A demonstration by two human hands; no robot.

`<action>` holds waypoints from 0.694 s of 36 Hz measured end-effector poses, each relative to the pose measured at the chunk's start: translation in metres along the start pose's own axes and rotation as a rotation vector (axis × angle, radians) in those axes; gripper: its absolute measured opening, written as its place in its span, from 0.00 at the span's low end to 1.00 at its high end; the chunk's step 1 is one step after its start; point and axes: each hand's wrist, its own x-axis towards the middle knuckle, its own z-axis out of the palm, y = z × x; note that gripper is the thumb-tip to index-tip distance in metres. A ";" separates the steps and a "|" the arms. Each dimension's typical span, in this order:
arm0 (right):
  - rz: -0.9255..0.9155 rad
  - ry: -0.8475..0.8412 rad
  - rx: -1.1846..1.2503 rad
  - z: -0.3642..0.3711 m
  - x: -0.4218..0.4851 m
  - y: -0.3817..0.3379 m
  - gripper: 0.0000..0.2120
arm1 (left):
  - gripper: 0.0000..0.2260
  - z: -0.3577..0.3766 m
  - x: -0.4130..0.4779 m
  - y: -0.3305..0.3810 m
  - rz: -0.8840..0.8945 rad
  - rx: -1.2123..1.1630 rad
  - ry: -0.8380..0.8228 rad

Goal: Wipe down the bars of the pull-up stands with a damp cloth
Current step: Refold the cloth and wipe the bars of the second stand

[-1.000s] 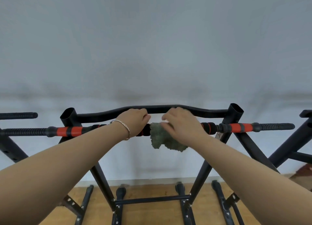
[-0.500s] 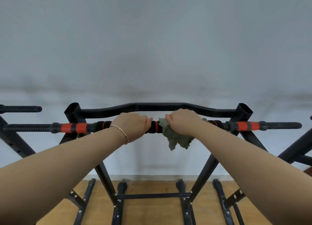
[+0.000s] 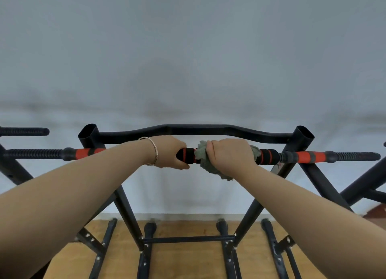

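Observation:
A black pull-up stand faces me, with a straight bar (image 3: 269,155) wrapped in black and orange grips running left to right. My left hand (image 3: 169,152), a bracelet on its wrist, grips this bar just left of centre. My right hand (image 3: 229,154) grips a grey-green cloth (image 3: 205,163) wrapped round the bar beside the left hand. Cloth ends stick out on both sides of the fist and hang below it. A curved black bar (image 3: 198,130) runs behind both hands.
The stand's black legs and a low crossbar (image 3: 188,239) stand on a wooden floor (image 3: 183,262) before a pale wall. Bars of another stand (image 3: 23,131) reach in at far left, and black tubes of one more (image 3: 363,186) at far right.
My right hand has closed fully round the cloth on the bar, bunching it tighter. My view has moved closer and dipped a little. My left hand keeps its hold.

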 end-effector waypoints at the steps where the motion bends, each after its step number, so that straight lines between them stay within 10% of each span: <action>1: -0.003 0.006 -0.027 -0.001 0.005 0.002 0.08 | 0.16 0.003 0.000 0.001 0.000 0.065 0.046; 11: 0.193 -0.602 0.658 -0.029 0.037 0.023 0.19 | 0.16 0.040 -0.007 0.002 0.016 0.447 0.541; 19: 0.008 -0.057 0.065 -0.001 0.001 0.000 0.11 | 0.18 -0.015 -0.002 0.004 0.003 -0.170 -0.191; 25: 0.087 0.059 0.002 0.002 0.003 -0.002 0.05 | 0.19 -0.007 0.008 0.004 -0.026 -0.149 -0.136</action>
